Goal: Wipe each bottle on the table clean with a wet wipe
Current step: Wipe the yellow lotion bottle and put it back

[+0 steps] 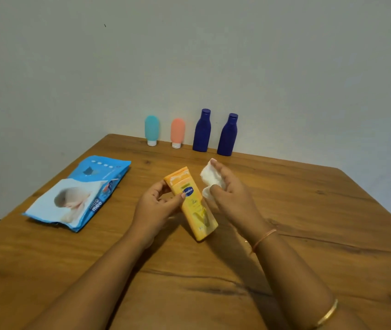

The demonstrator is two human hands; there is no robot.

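Left hand grips the yellow bottle near its cap end, tilted above the tabletop, label up, probably to expose the body for wiping. Right hand is closed round a bunched wet wipe, just beside the bottle (contact with it not clear). Count: five bottles. One is held; four stand along the wall: teal tube, coral tube, two blue bottles. One wipes pack, lying left.

I'm seeing the left hand covering the yellow bottle's left side; small label print is blurring.
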